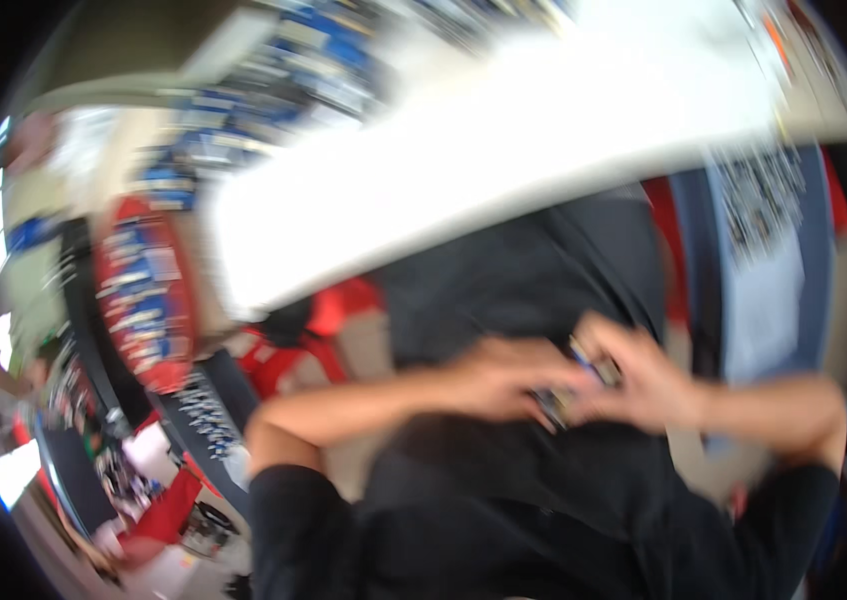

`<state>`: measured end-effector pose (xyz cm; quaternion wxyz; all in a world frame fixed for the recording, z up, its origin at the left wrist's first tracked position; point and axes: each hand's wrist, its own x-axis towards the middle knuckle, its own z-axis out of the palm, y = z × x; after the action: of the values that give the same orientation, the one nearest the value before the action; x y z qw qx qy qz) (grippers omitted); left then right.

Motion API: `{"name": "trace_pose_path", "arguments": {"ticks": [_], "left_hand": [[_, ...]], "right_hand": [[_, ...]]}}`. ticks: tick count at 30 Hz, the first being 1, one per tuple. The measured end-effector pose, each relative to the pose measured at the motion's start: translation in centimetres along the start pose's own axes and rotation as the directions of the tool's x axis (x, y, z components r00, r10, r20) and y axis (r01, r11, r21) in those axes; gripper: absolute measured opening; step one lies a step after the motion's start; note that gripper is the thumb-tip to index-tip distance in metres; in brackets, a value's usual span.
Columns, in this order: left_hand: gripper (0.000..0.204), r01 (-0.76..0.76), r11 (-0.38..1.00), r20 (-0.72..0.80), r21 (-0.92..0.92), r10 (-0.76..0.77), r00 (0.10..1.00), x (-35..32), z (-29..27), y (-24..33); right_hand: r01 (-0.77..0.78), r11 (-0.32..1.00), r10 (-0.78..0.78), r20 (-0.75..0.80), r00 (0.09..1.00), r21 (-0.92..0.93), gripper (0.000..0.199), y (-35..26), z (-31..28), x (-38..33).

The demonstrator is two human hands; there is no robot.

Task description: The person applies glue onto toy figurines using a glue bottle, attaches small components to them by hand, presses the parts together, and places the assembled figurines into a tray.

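Observation:
Close in front of my body, above my dark lap, my left hand [508, 378] and my right hand [645, 378] meet with bent fingers. A small part with a dark and silvery look [549, 410] shows below the fingertips of my left hand. Between the thumb and fingers of my right hand sits a small blue and yellowish part [585, 358]. Whether the two are one piece I cannot tell, since fingers cover much of them and motion smears the picture.
A bright white table [503, 150] runs across in front of me. Blue and grey items [318, 60] lie beyond it. On the left is a red oval tray [148, 300] with blue and white pieces; on the right, a dark blue bin [813, 260] holds many small metallic parts.

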<state>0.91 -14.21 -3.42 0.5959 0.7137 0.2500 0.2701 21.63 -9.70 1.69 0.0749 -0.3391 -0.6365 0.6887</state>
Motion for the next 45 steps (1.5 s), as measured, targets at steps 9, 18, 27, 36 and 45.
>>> {"name": "trace_pose_path", "arguments": {"ticks": [9,18,27,36,45], "left_hand": [[0.056,-0.055,0.966,-0.018,-0.252,0.052,0.999,1.3,0.7,-0.8],[0.056,-0.019,0.925,-0.036,-0.381,0.005,0.999,1.9,-0.5,-1.2],[0.059,0.049,0.906,0.016,-0.42,-0.047,0.999,2.2,-0.4,-1.3],[0.057,0.027,0.901,0.006,-0.432,-0.027,1.0,2.1,-0.1,-1.2],[0.053,0.024,0.906,-0.099,-0.423,-0.073,0.992,1.6,0.9,-1.9]], "right_hand": [[-0.164,0.954,0.178,-0.031,0.984,0.252,0.04,1.8,-0.5,-0.7],[-0.262,0.916,0.283,-0.027,0.959,0.303,0.037,0.9,-1.8,0.8],[-0.323,0.835,0.357,0.008,0.934,0.446,0.036,0.3,-1.7,0.9],[-0.276,0.889,0.304,-0.022,0.952,0.367,0.035,1.6,-1.5,0.5],[-0.302,0.801,0.333,0.035,0.942,0.517,0.03,1.2,-1.3,1.0]]}}
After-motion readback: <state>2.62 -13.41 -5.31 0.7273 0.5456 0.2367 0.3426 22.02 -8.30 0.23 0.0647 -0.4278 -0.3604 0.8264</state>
